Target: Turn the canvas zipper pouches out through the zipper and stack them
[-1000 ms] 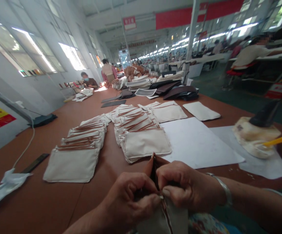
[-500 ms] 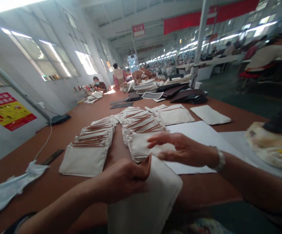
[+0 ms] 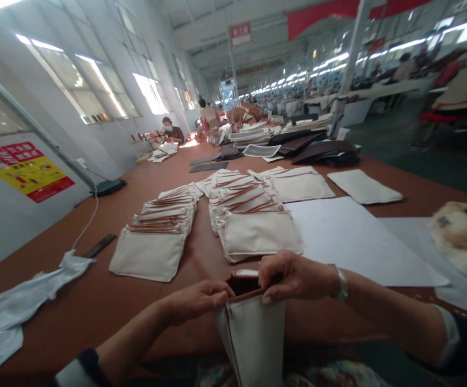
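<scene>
A white pouch (image 3: pixel 255 336) with a brown-edged opening is held upright at the front edge of the brown table (image 3: pixel 136 328). My left hand (image 3: pixel 199 301) pinches the left corner of its mouth. On the right side of the rim, my right hand (image 3: pixel 285 277) grips with thumb and bent fingers. The mouth gapes between them and shows a dark brown inside. Just beyond my hands lies a fanned stack of white pouches (image 3: pixel 259 234), with a second stack (image 3: pixel 150 252) to its left.
White paper sheets (image 3: pixel 350 242) lie to the right, near a single white piece (image 3: pixel 364 186) and a stained cloth bundle (image 3: pixel 461 236). At the left are a crumpled white cloth (image 3: pixel 35 301) and a dark strip (image 3: pixel 100 245). Dark pieces (image 3: pixel 322 148) and seated people are farther back.
My right hand has come down from above the stack and taken hold of the pouch rim. The pouch has turned upright and its mouth has opened. The view has shifted slightly.
</scene>
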Demonstrator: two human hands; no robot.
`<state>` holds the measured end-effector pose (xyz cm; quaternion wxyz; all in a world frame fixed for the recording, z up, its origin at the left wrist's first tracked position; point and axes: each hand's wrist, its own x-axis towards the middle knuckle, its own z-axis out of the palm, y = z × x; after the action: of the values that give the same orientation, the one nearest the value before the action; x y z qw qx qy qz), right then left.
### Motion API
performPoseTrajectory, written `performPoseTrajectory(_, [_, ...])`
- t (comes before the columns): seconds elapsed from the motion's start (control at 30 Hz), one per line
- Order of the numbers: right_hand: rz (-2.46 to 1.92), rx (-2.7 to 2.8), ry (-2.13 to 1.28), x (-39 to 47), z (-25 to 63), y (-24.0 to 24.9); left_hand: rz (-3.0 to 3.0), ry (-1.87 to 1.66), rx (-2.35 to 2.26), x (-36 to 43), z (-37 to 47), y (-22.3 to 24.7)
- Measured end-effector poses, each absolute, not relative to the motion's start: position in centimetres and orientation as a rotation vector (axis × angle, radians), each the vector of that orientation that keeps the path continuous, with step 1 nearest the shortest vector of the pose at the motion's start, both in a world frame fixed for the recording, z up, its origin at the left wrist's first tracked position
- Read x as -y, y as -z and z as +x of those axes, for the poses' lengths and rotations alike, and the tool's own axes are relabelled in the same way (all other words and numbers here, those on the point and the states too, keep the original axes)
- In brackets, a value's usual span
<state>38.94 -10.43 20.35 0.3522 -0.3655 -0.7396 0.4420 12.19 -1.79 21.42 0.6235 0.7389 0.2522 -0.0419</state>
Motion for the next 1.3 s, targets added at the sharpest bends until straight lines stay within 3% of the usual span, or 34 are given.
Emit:
performPoseTrajectory(0.3, [-0.912, 2.052, -0.797, 13.0, 39.1, -22.1, 1.477, -0.027, -0.559, 5.1, 14.1, -26.8])
performPoseTrajectory(0.53, [-1.093, 1.778, -1.142, 16.4, 37.8, -25.1, 1.347, -0.039, -0.511, 6.3, 17.1, -27.2])
performPoseTrajectory(1.0, [-0.8, 1.638, -1.179, 17.0, 37.8, -24.3, 1.415, -0.021, -0.413, 6.1, 18.3, -29.0])
performPoseTrajectory(1.3, [-0.865, 1.904, -0.659, 16.8, 37.4, -25.2, 1.414, 0.033, -0.419, 5.8, 18.1, -28.8])
